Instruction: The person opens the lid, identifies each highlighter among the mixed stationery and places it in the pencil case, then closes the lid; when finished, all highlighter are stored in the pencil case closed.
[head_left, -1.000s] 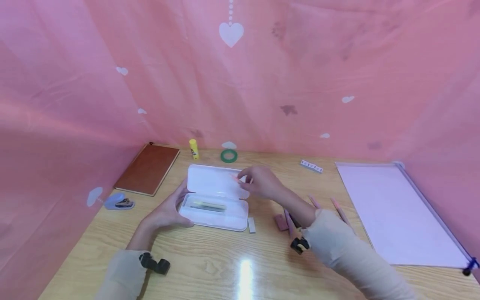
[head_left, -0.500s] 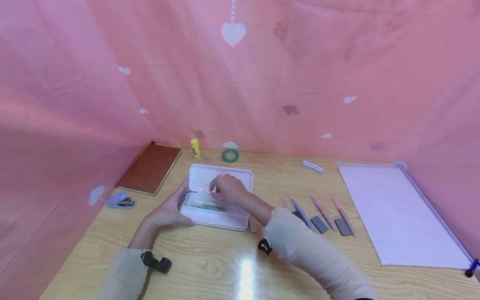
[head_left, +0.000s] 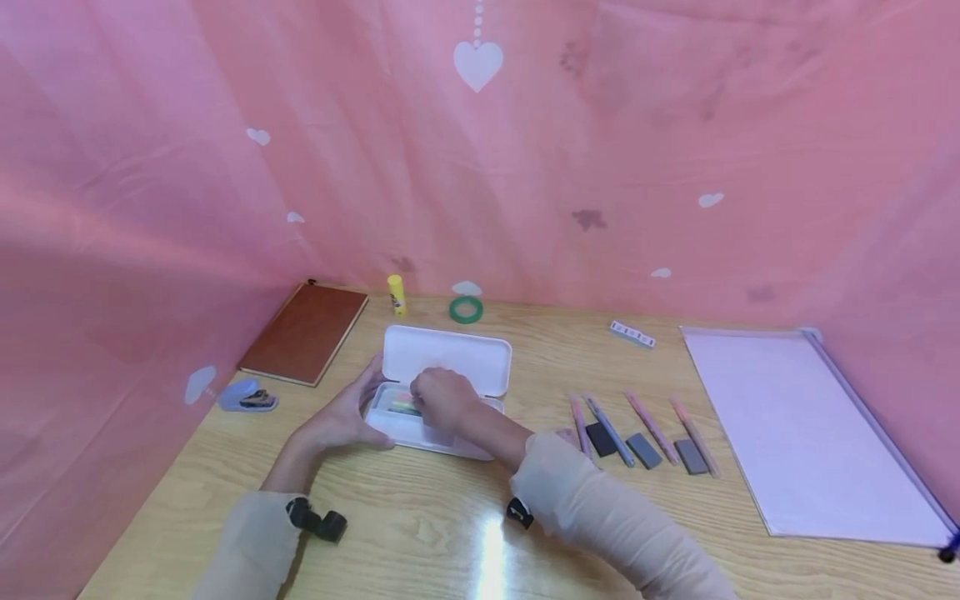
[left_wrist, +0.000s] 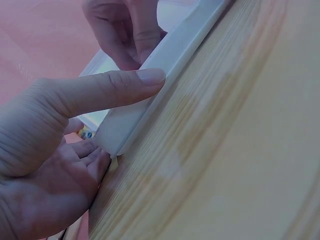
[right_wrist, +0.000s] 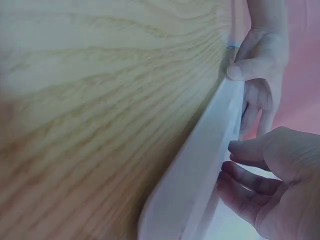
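Observation:
A white pencil case (head_left: 447,348) stands with its lid up on the table, several slim pens (head_left: 402,403) in its tray, one with a pink end. My left hand (head_left: 347,418) grips the left end of the case, the thumb along the front wall, as the left wrist view also shows. My right hand (head_left: 447,402) reaches into the tray with bent fingers and covers its right part. In the right wrist view the thumb and fingertips of my right hand (right_wrist: 272,182) are at the case's rim; whether they still pinch the pink-ended pen is hidden.
Right of the case lie several pens (head_left: 652,427) and erasers (head_left: 643,451). A white sheet-like board (head_left: 817,433) is further right. Behind stand a glue stick (head_left: 397,296), a green tape roll (head_left: 466,310) and a small white strip (head_left: 632,334). A brown notebook (head_left: 306,333) and stapler (head_left: 247,396) are left.
My right hand has moved left and down from beside the lid into the tray, bringing the pink-ended pen there. My left hand keeps its grip on the case.

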